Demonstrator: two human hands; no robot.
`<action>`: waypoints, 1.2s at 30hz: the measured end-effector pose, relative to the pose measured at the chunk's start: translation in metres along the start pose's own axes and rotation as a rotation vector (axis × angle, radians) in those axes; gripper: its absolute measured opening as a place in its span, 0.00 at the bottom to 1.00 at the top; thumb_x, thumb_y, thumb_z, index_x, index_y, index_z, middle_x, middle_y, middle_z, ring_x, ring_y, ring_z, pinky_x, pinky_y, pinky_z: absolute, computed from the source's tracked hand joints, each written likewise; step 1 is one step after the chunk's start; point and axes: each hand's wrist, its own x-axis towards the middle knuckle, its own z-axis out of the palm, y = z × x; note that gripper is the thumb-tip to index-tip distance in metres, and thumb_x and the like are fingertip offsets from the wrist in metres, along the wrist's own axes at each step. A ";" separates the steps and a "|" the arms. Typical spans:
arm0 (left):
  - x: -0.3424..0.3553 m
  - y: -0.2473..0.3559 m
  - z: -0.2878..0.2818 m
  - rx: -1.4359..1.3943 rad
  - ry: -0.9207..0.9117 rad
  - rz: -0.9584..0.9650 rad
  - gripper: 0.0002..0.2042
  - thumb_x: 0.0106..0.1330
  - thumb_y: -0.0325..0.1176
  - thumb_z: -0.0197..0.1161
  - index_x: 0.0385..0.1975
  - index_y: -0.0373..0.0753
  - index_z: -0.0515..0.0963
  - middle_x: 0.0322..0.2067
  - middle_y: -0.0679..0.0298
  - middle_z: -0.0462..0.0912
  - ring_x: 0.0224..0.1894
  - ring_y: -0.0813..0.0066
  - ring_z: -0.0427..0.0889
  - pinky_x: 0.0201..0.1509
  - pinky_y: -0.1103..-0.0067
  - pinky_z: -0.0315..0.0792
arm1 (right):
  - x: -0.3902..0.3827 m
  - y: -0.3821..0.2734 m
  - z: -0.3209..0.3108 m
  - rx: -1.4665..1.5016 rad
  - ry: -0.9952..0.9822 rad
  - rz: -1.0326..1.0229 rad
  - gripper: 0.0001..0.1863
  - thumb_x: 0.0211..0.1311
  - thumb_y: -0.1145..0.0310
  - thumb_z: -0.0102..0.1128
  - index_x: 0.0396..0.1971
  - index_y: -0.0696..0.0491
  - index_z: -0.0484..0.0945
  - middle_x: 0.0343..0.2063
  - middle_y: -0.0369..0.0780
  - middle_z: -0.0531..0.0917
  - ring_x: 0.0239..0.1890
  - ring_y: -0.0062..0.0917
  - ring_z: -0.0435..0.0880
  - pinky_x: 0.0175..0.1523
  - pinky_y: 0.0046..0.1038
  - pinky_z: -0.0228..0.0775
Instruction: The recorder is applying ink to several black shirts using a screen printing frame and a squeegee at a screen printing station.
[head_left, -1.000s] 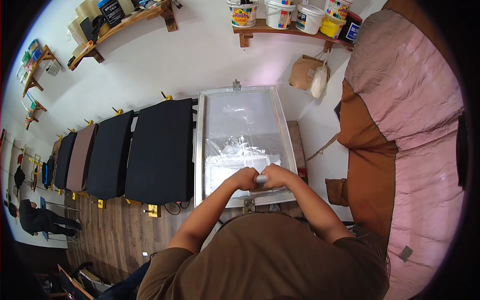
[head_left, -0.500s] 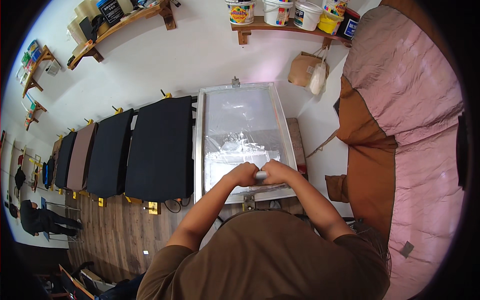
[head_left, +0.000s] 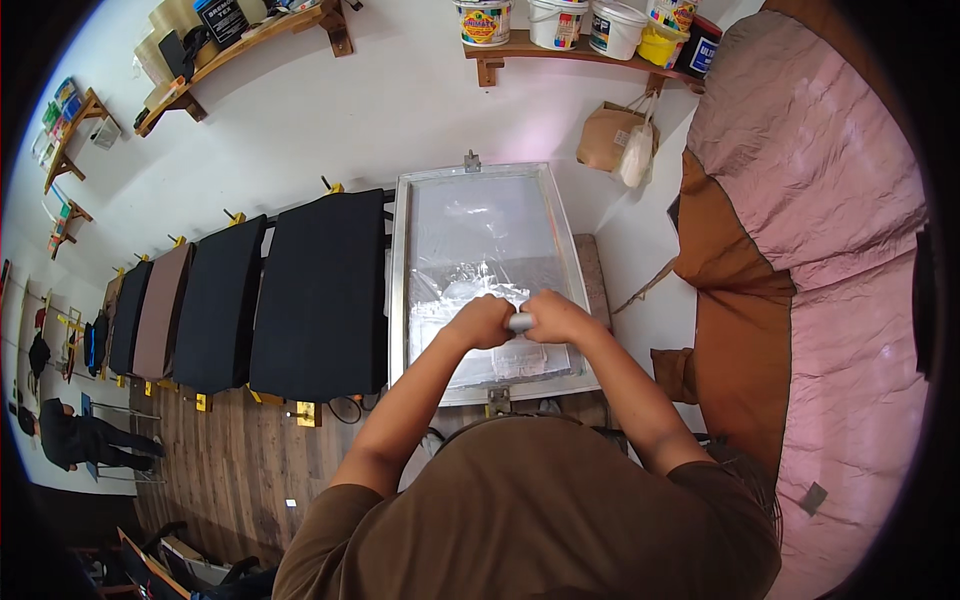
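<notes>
A framed printing screen (head_left: 480, 225) with a pale metal frame lies in front of me, its mesh shiny and smeared with white toward the near half. Both fists grip a grey squeegee (head_left: 521, 321) over that near half. My left hand (head_left: 480, 322) is closed around its left end, my right hand (head_left: 556, 320) around its right end. Only a short piece of the handle shows between the fists; the blade edge beneath is hidden. Metal clamps (head_left: 498, 402) sit at the near and far edges of the frame.
Several cloth-covered boards, the nearest a black one (head_left: 320, 290), stand in a row to the left. Shelves with paint tubs (head_left: 557, 25) hang on the far wall. A pink and brown cover (head_left: 800, 250) drapes at the right. Another person (head_left: 90, 437) stands far left.
Both hands and the squeegee have moved away from me, farther up the screen. More of the screen's near end now shows. The boards have stayed in place.
</notes>
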 end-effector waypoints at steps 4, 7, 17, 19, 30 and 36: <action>0.008 -0.002 -0.015 0.034 0.056 -0.030 0.08 0.51 0.35 0.69 0.28 0.40 0.84 0.30 0.51 0.85 0.37 0.49 0.85 0.42 0.61 0.79 | 0.013 0.004 -0.008 -0.022 0.077 -0.022 0.09 0.42 0.70 0.65 0.26 0.57 0.83 0.26 0.53 0.83 0.34 0.49 0.84 0.42 0.43 0.77; 0.018 -0.016 -0.012 0.046 0.062 -0.021 0.07 0.52 0.35 0.69 0.28 0.40 0.83 0.30 0.51 0.85 0.37 0.49 0.85 0.42 0.61 0.79 | 0.028 0.019 0.000 -0.016 0.125 -0.057 0.09 0.42 0.69 0.64 0.25 0.56 0.82 0.25 0.52 0.83 0.32 0.49 0.84 0.42 0.44 0.76; 0.026 -0.039 0.035 -0.003 0.157 -0.056 0.06 0.54 0.33 0.66 0.30 0.41 0.81 0.29 0.51 0.85 0.35 0.48 0.85 0.41 0.59 0.79 | 0.038 0.041 0.032 -0.051 0.143 -0.023 0.07 0.45 0.72 0.62 0.26 0.56 0.82 0.28 0.51 0.84 0.35 0.49 0.84 0.44 0.44 0.77; 0.022 -0.037 0.043 0.034 0.157 -0.055 0.06 0.55 0.32 0.65 0.32 0.41 0.81 0.29 0.51 0.85 0.34 0.49 0.85 0.40 0.59 0.79 | 0.031 0.042 0.042 -0.042 0.171 -0.015 0.06 0.46 0.74 0.61 0.27 0.56 0.81 0.30 0.50 0.84 0.37 0.49 0.84 0.44 0.45 0.76; -0.040 0.010 0.080 0.029 0.225 -0.009 0.07 0.57 0.28 0.58 0.35 0.37 0.79 0.22 0.50 0.83 0.25 0.51 0.85 0.31 0.61 0.78 | -0.036 0.018 0.089 -0.014 0.264 -0.042 0.13 0.44 0.75 0.62 0.35 0.54 0.79 0.33 0.44 0.82 0.40 0.43 0.82 0.45 0.43 0.76; -0.039 0.015 0.056 0.012 0.053 -0.013 0.06 0.57 0.32 0.60 0.31 0.38 0.80 0.24 0.48 0.83 0.30 0.47 0.85 0.35 0.58 0.79 | -0.037 0.012 0.060 0.037 0.006 -0.040 0.08 0.42 0.71 0.64 0.24 0.56 0.78 0.26 0.47 0.83 0.35 0.47 0.83 0.42 0.44 0.76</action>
